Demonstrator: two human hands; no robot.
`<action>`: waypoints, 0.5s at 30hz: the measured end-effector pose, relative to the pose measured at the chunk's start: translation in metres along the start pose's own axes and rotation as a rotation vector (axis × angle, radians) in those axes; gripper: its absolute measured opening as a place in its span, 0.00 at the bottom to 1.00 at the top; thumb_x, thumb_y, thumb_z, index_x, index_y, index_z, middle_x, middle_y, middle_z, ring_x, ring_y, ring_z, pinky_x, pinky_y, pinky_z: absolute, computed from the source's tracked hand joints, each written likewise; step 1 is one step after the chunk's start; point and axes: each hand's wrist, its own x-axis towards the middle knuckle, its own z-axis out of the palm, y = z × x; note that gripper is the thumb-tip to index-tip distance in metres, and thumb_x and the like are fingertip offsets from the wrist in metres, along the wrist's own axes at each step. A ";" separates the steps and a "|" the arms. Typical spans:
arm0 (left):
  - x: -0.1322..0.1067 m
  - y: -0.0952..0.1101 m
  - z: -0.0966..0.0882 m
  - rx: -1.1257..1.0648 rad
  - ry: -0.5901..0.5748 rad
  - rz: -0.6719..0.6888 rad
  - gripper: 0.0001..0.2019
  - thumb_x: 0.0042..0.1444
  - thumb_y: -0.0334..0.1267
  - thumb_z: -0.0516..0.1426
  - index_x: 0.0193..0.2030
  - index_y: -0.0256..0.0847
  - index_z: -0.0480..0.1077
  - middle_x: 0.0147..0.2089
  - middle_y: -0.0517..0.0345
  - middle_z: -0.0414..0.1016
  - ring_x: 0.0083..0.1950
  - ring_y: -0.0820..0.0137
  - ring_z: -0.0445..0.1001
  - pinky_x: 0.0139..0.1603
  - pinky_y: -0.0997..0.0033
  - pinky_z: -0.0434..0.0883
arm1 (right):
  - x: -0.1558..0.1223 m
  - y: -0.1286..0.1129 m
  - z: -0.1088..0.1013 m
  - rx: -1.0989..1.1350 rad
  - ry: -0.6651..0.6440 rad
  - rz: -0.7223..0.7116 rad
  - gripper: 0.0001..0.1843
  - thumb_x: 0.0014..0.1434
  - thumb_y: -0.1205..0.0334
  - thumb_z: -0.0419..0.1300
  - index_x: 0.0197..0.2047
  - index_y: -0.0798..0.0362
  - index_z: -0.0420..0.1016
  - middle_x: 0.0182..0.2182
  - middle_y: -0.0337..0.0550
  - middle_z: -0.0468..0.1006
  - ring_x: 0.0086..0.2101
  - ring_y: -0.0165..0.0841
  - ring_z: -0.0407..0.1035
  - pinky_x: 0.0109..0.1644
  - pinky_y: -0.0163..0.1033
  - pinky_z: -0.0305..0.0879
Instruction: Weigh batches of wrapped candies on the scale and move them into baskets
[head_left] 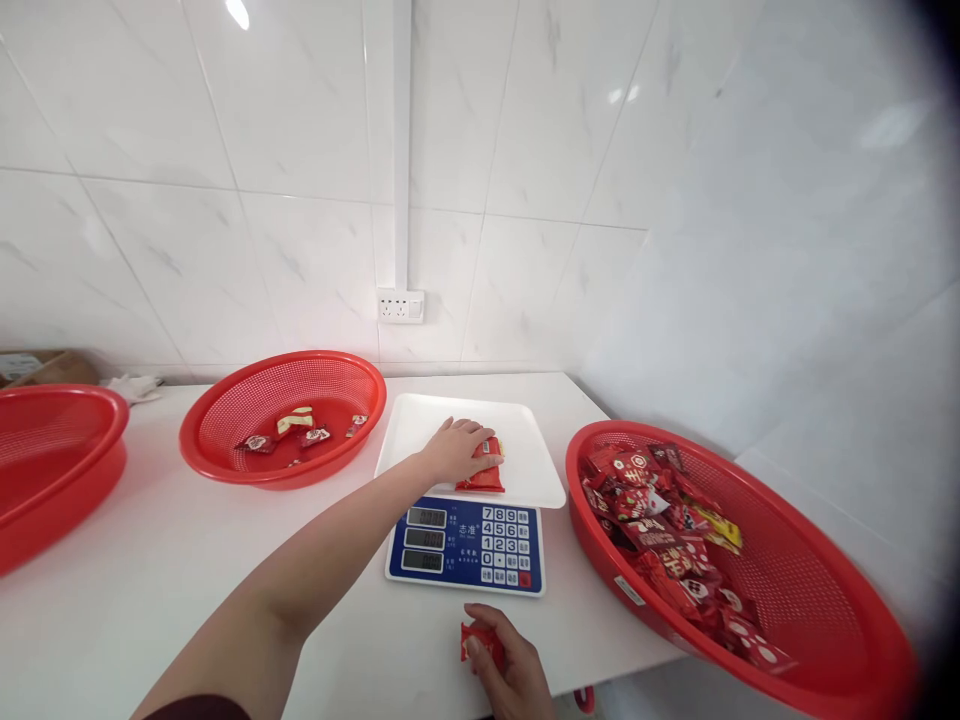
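My left hand [454,452] reaches over the white weighing tray [399,430] of a digital scale, its fingers curled over a red snack packet [484,478] that rests on the tray. The underside of that grip is hidden. In front of the scale, near the table's front edge, my right hand [514,668] pinches a small red wrapped packet [480,640] between thumb and fingers. Between the two hands lies the scale's blue panel [465,540], with its keypad and three displays.
To the right, a large red basket [817,590] holds many red packets and a yellow one [720,528]. Another red basket [225,410] at the back left contains several packets. A third red basket [60,500] stands far left, before a cardboard box [64,368]. A tiled wall bounds the table.
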 end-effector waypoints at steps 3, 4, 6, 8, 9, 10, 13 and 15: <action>-0.017 -0.013 -0.012 0.087 0.061 -0.086 0.30 0.59 0.58 0.40 0.63 0.44 0.53 0.64 0.50 0.58 0.66 0.59 0.52 0.64 0.53 0.51 | 0.000 0.001 -0.001 -0.007 0.004 0.008 0.23 0.56 0.44 0.54 0.44 0.52 0.74 0.30 0.44 0.77 0.29 0.33 0.70 0.36 0.34 0.67; -0.026 -0.021 -0.018 0.124 0.079 -0.121 0.31 0.59 0.57 0.40 0.64 0.44 0.51 0.66 0.50 0.55 0.68 0.58 0.48 0.65 0.52 0.49 | 0.000 0.002 -0.001 -0.011 0.011 0.011 0.23 0.55 0.43 0.55 0.44 0.52 0.75 0.31 0.44 0.77 0.30 0.34 0.71 0.37 0.34 0.68; -0.048 -0.040 -0.029 0.206 0.097 -0.201 0.30 0.59 0.55 0.43 0.65 0.44 0.50 0.67 0.49 0.52 0.69 0.56 0.43 0.66 0.50 0.45 | 0.000 0.002 -0.001 -0.018 0.019 0.018 0.23 0.55 0.43 0.55 0.43 0.52 0.75 0.33 0.45 0.78 0.31 0.34 0.71 0.39 0.35 0.68; -0.075 -0.063 -0.040 0.292 0.098 -0.289 0.26 0.60 0.49 0.45 0.63 0.42 0.55 0.67 0.46 0.52 0.69 0.53 0.42 0.66 0.47 0.41 | 0.000 0.001 0.000 -0.022 0.014 0.028 0.23 0.54 0.43 0.56 0.43 0.52 0.75 0.32 0.45 0.78 0.29 0.33 0.70 0.37 0.35 0.68; -0.090 -0.074 -0.045 0.330 0.095 -0.328 0.24 0.61 0.46 0.45 0.63 0.41 0.56 0.67 0.45 0.53 0.69 0.53 0.44 0.66 0.46 0.41 | 0.000 0.001 0.000 -0.021 0.008 0.035 0.23 0.54 0.43 0.56 0.44 0.52 0.75 0.31 0.44 0.77 0.28 0.33 0.70 0.35 0.34 0.68; -0.104 -0.084 -0.050 0.363 0.092 -0.365 0.23 0.61 0.43 0.44 0.62 0.40 0.58 0.66 0.44 0.54 0.69 0.53 0.45 0.66 0.47 0.41 | 0.000 0.000 0.000 -0.018 0.003 0.040 0.23 0.54 0.43 0.56 0.44 0.52 0.75 0.30 0.43 0.77 0.27 0.32 0.69 0.34 0.34 0.68; -0.148 -0.111 -0.066 0.449 0.105 -0.471 0.24 0.61 0.40 0.41 0.63 0.40 0.55 0.67 0.47 0.53 0.69 0.57 0.44 0.66 0.49 0.40 | 0.000 -0.002 0.001 -0.009 0.009 0.050 0.23 0.54 0.43 0.56 0.43 0.51 0.75 0.27 0.41 0.76 0.24 0.31 0.68 0.31 0.33 0.67; -0.176 -0.126 -0.079 0.494 0.125 -0.566 0.25 0.61 0.38 0.40 0.64 0.38 0.53 0.67 0.45 0.53 0.69 0.56 0.44 0.66 0.49 0.41 | 0.000 -0.004 0.001 -0.008 0.021 0.050 0.23 0.54 0.42 0.56 0.43 0.51 0.75 0.26 0.41 0.76 0.24 0.31 0.68 0.31 0.33 0.67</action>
